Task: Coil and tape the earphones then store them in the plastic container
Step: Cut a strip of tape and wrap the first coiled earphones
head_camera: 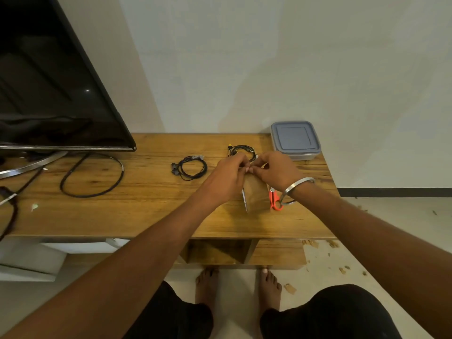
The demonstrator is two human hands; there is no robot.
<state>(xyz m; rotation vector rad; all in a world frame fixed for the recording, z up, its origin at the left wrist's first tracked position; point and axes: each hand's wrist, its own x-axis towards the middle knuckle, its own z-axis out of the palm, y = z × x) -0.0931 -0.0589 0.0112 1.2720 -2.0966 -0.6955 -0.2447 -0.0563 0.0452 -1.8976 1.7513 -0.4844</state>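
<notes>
Both my left hand (231,171) and right hand (274,171) pinch the tape (255,194) near the worktop's (146,211) right edge; a slip could let the strip stick to itself.

Home living room: flat-screen TV (49,77) on low wooden bench (146,206), loose cable (93,177), plain wall, tiled floor (391,216), bare feet.

I can read no text from here — no label, brand or number on the plastic container (295,140), the brown tape roll (255,195) or the television (49,77).
</notes>
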